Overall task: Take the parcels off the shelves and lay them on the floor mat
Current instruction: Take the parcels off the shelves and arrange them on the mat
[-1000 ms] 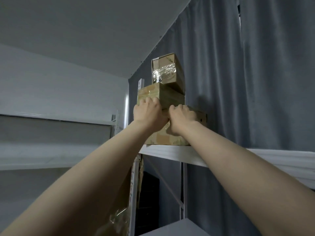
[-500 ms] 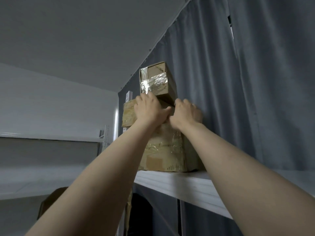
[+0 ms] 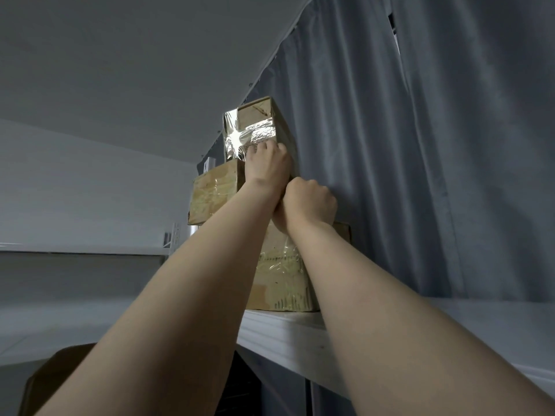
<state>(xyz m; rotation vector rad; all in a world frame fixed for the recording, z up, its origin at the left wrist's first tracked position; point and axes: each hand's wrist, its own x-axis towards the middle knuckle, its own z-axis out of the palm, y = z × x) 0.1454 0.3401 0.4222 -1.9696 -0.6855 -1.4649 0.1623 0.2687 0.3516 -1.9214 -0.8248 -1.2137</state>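
Observation:
Three taped cardboard parcels stand stacked on the white top shelf (image 3: pixel 285 328). The small top parcel (image 3: pixel 255 121) has shiny tape across its front. My left hand (image 3: pixel 267 168) reaches up with its fingers curled against the lower front of that parcel. Below it lies the flat middle parcel (image 3: pixel 214 193), which sticks out to the left. My right hand (image 3: pixel 309 202) is curled like a fist over the middle parcel's right end and hides that end. The large bottom parcel (image 3: pixel 282 280) rests on the shelf behind my forearms.
A grey curtain (image 3: pixel 420 175) hangs close behind and to the right of the stack. The ceiling is just above. A second white shelf (image 3: pixel 84 250) runs off to the left. A brown cardboard box (image 3: pixel 51 373) shows at the lower left, under my left arm.
My left hand has climbed from the middle parcel's top edge to the top parcel's front. My right hand stays at the middle parcel's right end. The view has tilted further up.

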